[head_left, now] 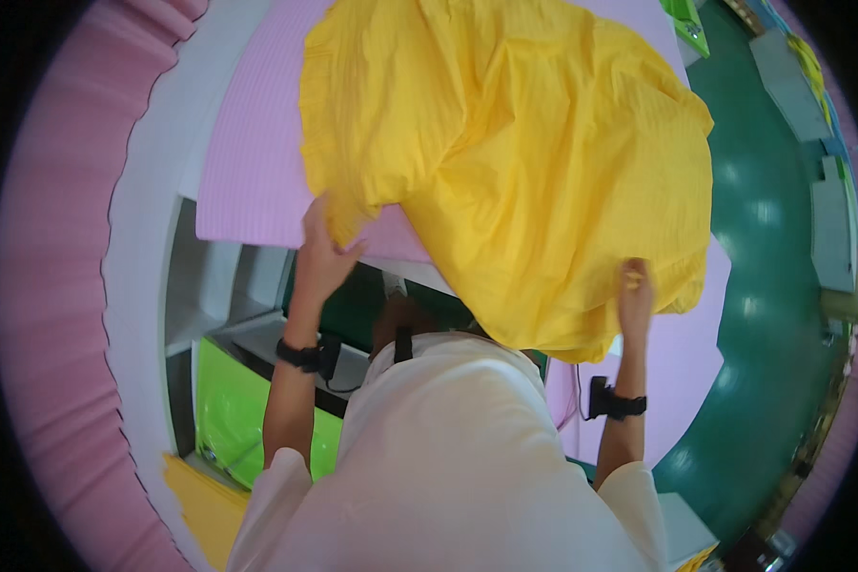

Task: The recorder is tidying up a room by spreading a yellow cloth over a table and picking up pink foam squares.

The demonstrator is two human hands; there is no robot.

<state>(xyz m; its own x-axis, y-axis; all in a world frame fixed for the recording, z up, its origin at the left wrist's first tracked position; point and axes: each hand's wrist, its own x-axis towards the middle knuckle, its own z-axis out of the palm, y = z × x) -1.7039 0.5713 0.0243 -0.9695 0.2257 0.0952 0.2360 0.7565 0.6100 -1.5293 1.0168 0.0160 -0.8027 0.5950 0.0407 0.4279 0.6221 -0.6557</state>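
Observation:
A large yellow cloth (562, 162), rumpled and with a gathered or ruffled left edge, spreads over a pink ribbed table surface (253, 162). My left hand (322, 250) pinches the cloth at its near left corner, which is smeared by motion. On the right, my right hand (636, 281) is closed on the cloth close to its near right edge, with a bit of yellow showing at the fingers. Between my hands the cloth hangs over the table's near edge, toward my body. Each of my wrists wears a black strap with a small device.
Left of the table runs a pink pleated curtain (67, 286) beside open grey shelves (200, 276). Below them sits a bright green bin (234, 410) near a yellow piece (205, 510). Another pink surface (682, 372) lies at my right. White boxes (834, 229) stand beyond the green floor (734, 172).

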